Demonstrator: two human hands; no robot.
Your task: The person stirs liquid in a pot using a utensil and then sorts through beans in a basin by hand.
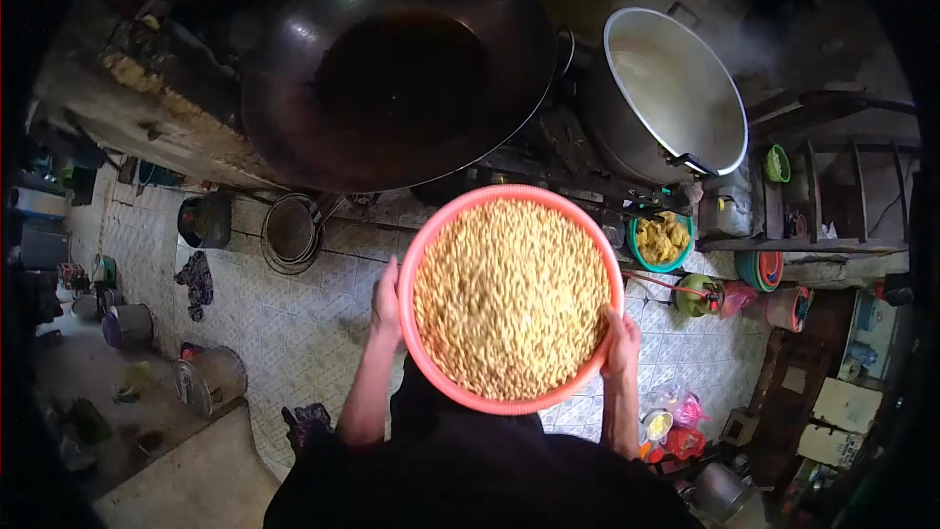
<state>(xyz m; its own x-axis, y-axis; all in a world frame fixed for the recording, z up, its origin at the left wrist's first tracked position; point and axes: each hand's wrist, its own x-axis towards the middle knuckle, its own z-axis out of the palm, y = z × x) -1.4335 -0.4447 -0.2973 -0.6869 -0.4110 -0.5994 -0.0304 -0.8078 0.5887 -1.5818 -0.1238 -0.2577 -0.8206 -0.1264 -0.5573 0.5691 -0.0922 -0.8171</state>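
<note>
A round pink basket (414, 358), heaped with pale beans or nuts (511, 299), is held up in front of my body. My left hand (388, 304) grips its rim on the left side, while my right hand (621, 343) is closed on the rim at the lower right. The fingers are partly hidden behind the basket. Just beyond it lies a large dark wok (294, 127) with dark contents.
A big steaming pot (627, 132) stands at the upper right. Near it are a teal basket (689, 245) of yellow food and a green gas cylinder (693, 296). Pans (292, 230) lie left, above the tiled floor (294, 318).
</note>
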